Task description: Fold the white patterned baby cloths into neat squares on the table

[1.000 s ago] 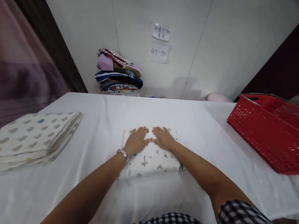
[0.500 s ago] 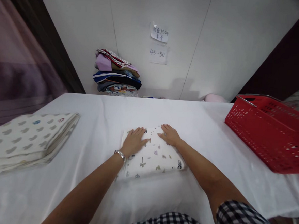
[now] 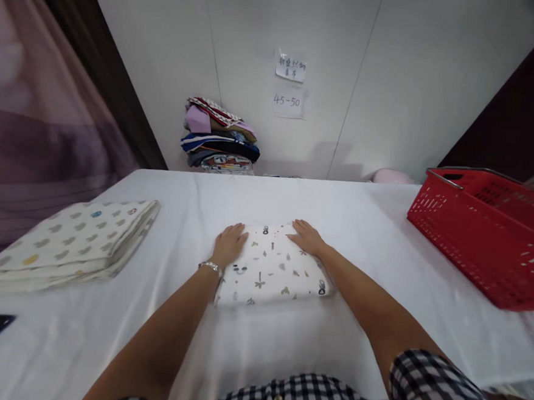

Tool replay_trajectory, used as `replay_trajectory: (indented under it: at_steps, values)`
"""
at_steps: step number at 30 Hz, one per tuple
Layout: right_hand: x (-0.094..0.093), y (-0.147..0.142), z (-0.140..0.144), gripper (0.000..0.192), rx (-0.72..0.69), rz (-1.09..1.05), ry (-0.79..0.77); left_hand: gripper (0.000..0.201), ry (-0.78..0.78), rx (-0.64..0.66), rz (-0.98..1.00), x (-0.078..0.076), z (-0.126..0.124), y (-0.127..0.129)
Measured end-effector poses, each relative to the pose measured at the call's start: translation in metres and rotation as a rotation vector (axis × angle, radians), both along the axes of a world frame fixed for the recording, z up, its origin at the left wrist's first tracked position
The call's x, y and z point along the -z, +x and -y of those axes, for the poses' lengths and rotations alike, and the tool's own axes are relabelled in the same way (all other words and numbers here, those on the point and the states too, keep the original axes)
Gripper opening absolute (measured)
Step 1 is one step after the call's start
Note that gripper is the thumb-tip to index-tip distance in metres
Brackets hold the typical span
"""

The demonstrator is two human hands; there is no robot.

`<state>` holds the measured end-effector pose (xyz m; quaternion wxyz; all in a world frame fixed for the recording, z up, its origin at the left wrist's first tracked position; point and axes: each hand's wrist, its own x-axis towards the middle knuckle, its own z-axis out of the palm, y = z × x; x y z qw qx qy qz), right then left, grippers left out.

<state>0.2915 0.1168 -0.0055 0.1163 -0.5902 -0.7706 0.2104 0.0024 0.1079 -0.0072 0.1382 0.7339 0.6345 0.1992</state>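
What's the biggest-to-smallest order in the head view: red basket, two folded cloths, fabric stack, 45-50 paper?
1. Red basket, partly cut off
2. Left folded cloth and middle folded cloth: too close to rank
3. Fabric stack
4. 45-50 paper

The left hand (image 3: 230,245) and right hand (image 3: 309,238) rest at opposite sides of a folded cloth (image 3: 273,270) on a white table (image 3: 267,200), a red basket (image 3: 484,236) at right.

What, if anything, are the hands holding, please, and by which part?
Nothing appears gripped: left hand and right hand rest at opposite sides of the folded cloth between them.
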Motion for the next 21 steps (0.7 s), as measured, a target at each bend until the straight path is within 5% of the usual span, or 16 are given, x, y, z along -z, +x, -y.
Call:
replay_trajectory:
  at_steps: [5, 10, 15, 21]
  values:
    - [-0.003, 0.013, 0.027, 0.068, 0.117, -0.194, -0.028, 0.049, -0.037, -0.121, 0.185, -0.002, 0.007, -0.008]
    - [0.006, 0.027, 0.096, 0.067, 0.345, -0.416, -0.064, 0.055, -0.095, -0.283, 0.368, 0.000, 0.041, -0.020]
    - [0.023, 0.026, 0.161, 0.062, 0.395, -0.603, -0.038, 0.051, -0.145, -0.348, 0.379, -0.008, 0.079, -0.021]
    - [0.029, 0.022, 0.168, 0.053, 0.482, -0.696, 0.045, 0.044, -0.158, -0.380, 0.371, -0.012, 0.094, -0.015]
